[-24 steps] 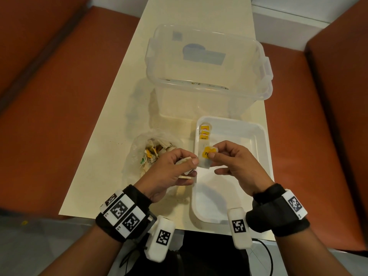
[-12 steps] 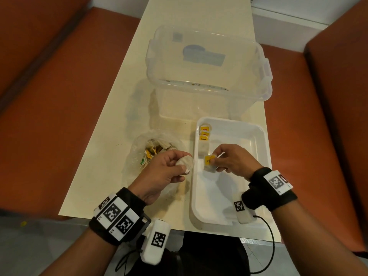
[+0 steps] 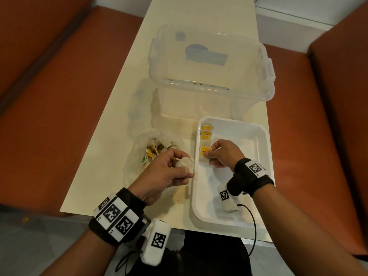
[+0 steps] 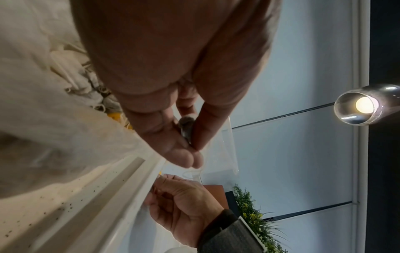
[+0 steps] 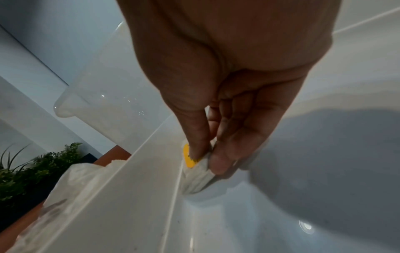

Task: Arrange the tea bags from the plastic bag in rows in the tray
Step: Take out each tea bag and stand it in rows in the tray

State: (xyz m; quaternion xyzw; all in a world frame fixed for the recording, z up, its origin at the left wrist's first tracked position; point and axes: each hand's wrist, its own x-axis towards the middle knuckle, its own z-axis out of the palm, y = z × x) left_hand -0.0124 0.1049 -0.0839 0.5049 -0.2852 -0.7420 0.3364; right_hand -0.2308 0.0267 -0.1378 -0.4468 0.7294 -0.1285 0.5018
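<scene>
A white tray point(image 3: 260, 176) lies at the table's near right. Along its left wall sits a short row of tea bags point(image 3: 206, 132) with yellow tags. My right hand point(image 3: 209, 154) pinches another yellow-tagged tea bag point(image 3: 204, 152) and holds it down on the tray floor just below that row; the right wrist view shows thumb and fingers on the same tea bag point(image 5: 195, 169). My left hand point(image 3: 185, 168) hovers by the tray's left rim and pinches a white tea bag point(image 3: 184, 165). The clear plastic bag point(image 3: 155, 150) of tea bags lies left of the tray.
A large clear storage box point(image 3: 211, 66) stands behind the tray and bag. The cream table point(image 3: 111, 136) is narrow, with orange-brown benches point(image 3: 49, 96) on both sides. A cable point(image 3: 253, 226) runs from my right wrist over the tray's near edge.
My right hand has carried the yellow-tagged tea bag away from the left hand and down into the tray, against the left wall. The left hand has stayed by the tray's rim with its white tea bag.
</scene>
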